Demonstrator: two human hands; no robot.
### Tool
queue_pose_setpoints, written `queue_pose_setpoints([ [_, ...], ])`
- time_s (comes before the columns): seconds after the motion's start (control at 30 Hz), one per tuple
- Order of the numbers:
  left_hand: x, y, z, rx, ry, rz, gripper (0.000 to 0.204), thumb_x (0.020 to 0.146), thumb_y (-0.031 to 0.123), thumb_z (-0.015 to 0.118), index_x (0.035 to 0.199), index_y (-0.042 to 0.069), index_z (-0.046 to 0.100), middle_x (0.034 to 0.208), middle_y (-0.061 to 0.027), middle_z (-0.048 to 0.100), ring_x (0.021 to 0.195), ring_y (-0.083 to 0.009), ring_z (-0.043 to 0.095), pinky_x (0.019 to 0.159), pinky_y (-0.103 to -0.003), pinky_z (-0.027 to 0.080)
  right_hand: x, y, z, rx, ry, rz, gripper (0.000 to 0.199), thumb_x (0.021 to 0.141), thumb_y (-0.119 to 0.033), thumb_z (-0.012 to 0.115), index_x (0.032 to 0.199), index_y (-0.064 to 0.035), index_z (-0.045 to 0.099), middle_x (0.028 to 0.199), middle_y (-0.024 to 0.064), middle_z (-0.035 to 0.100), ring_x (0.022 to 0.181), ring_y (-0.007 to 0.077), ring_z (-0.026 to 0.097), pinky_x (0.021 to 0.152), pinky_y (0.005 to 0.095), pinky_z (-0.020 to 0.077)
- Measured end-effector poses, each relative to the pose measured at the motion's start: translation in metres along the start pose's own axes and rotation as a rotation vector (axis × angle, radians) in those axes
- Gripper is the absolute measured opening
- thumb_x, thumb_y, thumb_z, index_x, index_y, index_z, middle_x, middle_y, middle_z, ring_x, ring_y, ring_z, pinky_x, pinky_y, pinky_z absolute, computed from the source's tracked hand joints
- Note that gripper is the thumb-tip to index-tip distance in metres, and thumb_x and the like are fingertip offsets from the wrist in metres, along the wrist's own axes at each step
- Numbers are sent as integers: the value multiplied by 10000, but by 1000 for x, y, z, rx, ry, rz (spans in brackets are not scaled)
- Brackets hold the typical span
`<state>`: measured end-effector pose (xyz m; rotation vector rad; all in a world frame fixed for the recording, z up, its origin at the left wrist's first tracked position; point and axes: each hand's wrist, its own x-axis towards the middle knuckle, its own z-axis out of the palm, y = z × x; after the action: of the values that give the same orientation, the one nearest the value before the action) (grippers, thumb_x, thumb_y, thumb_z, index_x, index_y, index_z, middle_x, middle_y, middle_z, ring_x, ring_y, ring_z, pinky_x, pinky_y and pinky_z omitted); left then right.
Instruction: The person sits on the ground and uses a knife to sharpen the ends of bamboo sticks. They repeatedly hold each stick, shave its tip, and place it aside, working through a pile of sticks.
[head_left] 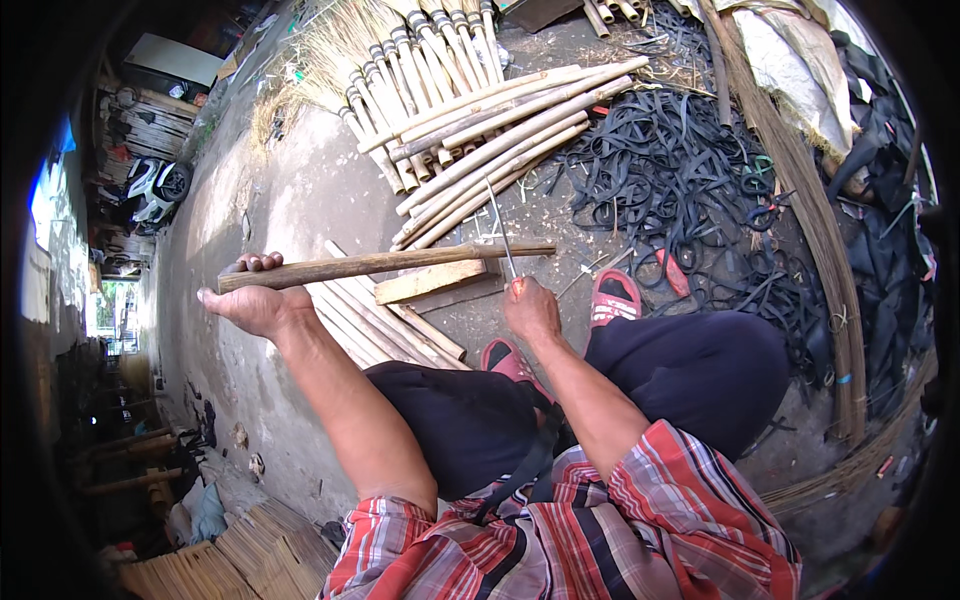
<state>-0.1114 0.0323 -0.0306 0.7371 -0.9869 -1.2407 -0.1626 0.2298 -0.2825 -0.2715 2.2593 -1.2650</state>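
A brown wooden stick (380, 263) lies across my left hand (262, 300), whose fingers curl round its thicker end. The stick's thin end reaches right, over a pale wooden block (428, 283). In my right hand (532, 310) is a knife with a long narrow blade (498, 222), its tip pointing away from me. The blade crosses the stick near the thin end; whether they touch I cannot tell. The fist hides most of the handle. Several peeled pale sticks (365, 318) lie on the ground under the held one.
Beyond my hands lie pale poles (500, 150), with straw brooms (400, 60) behind them. Black rubber strips (670, 170) heap up at the right, beside a long bundle of thin brown fibres (820, 250). My feet wear red sandals (615, 298). A motorcycle (155, 190) stands far left.
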Motion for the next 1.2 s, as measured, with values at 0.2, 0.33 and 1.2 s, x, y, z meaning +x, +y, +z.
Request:
queue_pose_setpoints([
  [0.2, 8, -4, -3, -56, -94, -50, 666, 1062, 586, 112, 754, 86, 426, 696, -87, 457, 605, -205, 430, 576, -351, 422, -4, -8, 1, 69, -99, -292, 330, 958, -317, 606, 997, 9, 643, 854, 311, 683, 855, 484, 684, 751, 557, 529],
  [0.33, 10, -5, -4, -87, 11, -44, 732, 1037, 663, 75, 735, 97, 426, 647, -61, 444, 542, -172, 416, 505, -317, 390, -6, -12, 1, -43, 32, -1, 292, 959, -308, 592, 1011, -22, 606, 869, 287, 701, 853, 484, 691, 757, 567, 543],
  [1.2, -4, -6, 4, -45, -54, -9, 669, 1035, 672, 112, 750, 129, 377, 627, -30, 386, 498, -139, 411, 450, -294, 380, -17, -9, -2, -74, -112, -409, 263, 933, -280, 618, 995, -26, 633, 903, 278, 711, 853, 470, 703, 768, 553, 559],
])
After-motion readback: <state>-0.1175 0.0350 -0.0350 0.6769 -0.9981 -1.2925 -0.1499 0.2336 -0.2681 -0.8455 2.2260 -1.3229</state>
